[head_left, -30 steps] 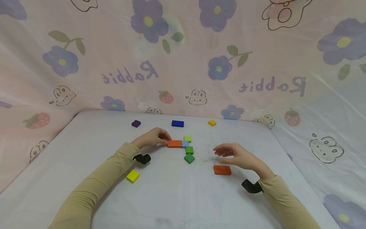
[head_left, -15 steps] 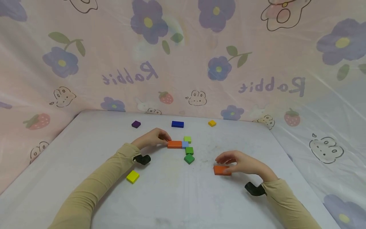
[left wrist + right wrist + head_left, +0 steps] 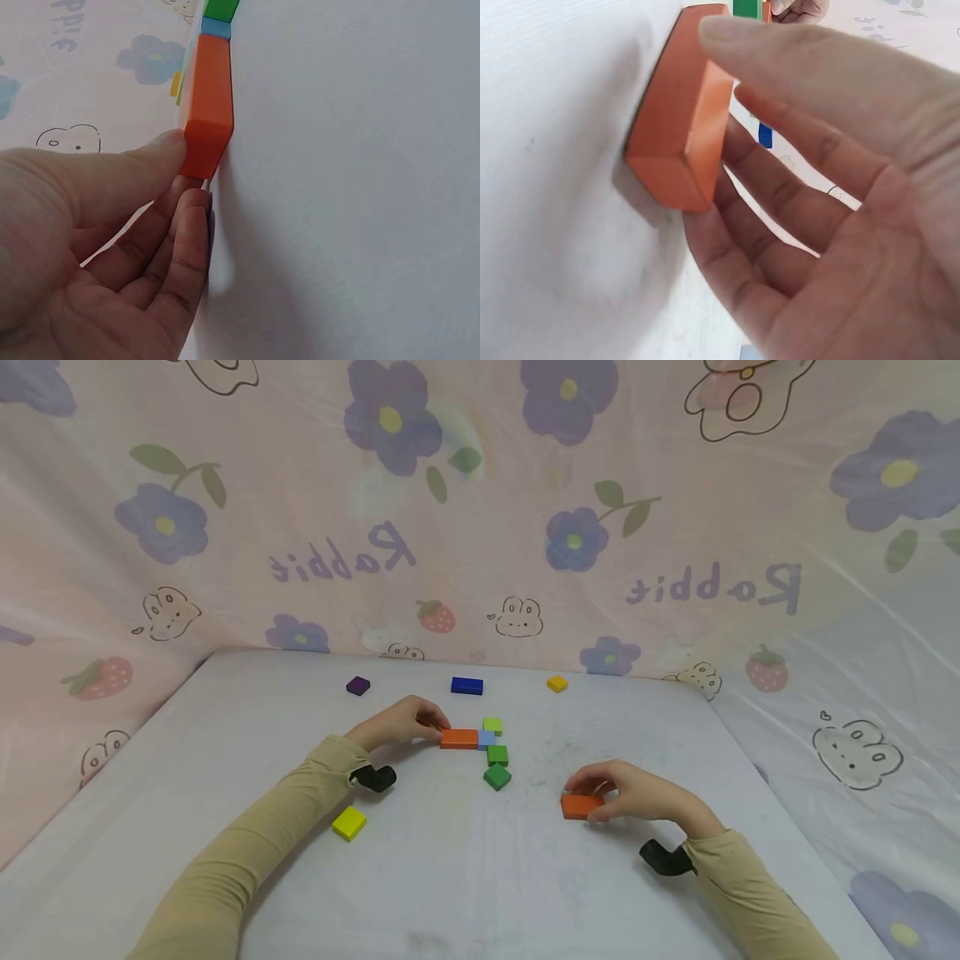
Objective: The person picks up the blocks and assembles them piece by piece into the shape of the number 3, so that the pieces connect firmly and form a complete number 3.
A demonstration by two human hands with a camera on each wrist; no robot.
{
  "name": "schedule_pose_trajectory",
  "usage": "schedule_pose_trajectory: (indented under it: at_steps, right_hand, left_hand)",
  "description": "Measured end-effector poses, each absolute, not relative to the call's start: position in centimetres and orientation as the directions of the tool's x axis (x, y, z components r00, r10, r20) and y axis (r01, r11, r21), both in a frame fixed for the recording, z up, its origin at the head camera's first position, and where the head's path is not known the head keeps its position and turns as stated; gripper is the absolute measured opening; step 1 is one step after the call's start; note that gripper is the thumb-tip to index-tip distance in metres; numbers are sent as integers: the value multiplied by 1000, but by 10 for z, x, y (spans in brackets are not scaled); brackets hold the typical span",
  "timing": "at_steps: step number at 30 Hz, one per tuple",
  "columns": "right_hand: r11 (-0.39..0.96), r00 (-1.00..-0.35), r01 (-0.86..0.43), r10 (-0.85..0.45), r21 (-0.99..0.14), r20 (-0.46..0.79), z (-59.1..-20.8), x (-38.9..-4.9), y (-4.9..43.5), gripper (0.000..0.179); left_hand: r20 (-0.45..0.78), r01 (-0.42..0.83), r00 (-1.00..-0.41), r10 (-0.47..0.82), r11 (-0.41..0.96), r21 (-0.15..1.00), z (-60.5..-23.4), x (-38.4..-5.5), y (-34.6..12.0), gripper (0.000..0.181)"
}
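At the table's middle, my left hand point(image 3: 401, 721) holds the left end of an orange block point(image 3: 458, 739) between thumb and fingers; in the left wrist view the thumb point(image 3: 169, 150) lies against that end. The block's right end meets a small light blue block point(image 3: 486, 740). A lime block point(image 3: 492, 726) sits behind it, a green block point(image 3: 497, 755) in front, then a darker green block point(image 3: 497, 777) turned cornerwise. To the right, my right hand point(image 3: 633, 792) grips an orange-red block point(image 3: 581, 807), thumb in front and fingers behind; the right wrist view shows this block point(image 3: 679, 112) close over the table.
A purple block point(image 3: 357, 686), a dark blue block point(image 3: 467, 686) and an amber block point(image 3: 557, 684) lie along the back of the white table point(image 3: 450, 893). A yellow block point(image 3: 349, 823) rests beside the left forearm. Patterned cloth point(image 3: 480, 552) rises behind.
My right hand has come down and toward me onto the orange-red block and closed its thumb and fingers on it. The left hand stays in place at the orange block.
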State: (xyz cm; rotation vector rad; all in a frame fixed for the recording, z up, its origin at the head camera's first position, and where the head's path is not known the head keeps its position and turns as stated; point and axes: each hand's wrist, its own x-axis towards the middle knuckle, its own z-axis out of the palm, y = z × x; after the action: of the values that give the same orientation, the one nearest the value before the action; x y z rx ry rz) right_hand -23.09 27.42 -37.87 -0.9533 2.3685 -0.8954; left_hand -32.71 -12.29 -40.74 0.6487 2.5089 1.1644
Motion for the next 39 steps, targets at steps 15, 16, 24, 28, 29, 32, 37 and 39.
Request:
schedule_pose_trajectory:
  at_steps: [15,16,24,28,29,32,37,39]
  right_hand:
    - [572,-680,-450,-717,-686,-152,-376,-230,270,35]
    - [570,-680,-450,-717,-687,-150,-376,-229,270,35]
    - [576,-684,-457,-714,-678,-146,-375,-227,269,34]
    - [581,-682,-477,-718,-659,-139,-379,-229,269,33]
    - [584,-683,-479,-717,-656,-140,-379,-229,270,33]
    - [592,-685,-475,-713,-651,-148,-380,-230,269,33]
    - [596,-690,-475,-709,-647,-147,-378,-230,268,33]
    - [593,-691,-482,-710,-645,-135,-377,-231,266,33]
  left_hand:
    - [-86,265,-849,522,561,784,-408,-329,-123,17]
    - [-84,269,-848,524,561,783,-408,-329,-123,18]
    - [-84,272,-846,526,562,781,-406,-327,-124,18]
    - [-82,276,-846,527,564,778,-406,-328,-124,18]
    - [-81,278,-845,528,564,778,-406,-328,-124,18]
    - [-80,279,-844,530,562,779,-407,-329,-124,18]
    - [-81,275,-844,530,557,784,-408,-330,-125,18]
    - [-79,275,-845,530,556,785,-408,-330,-125,18]
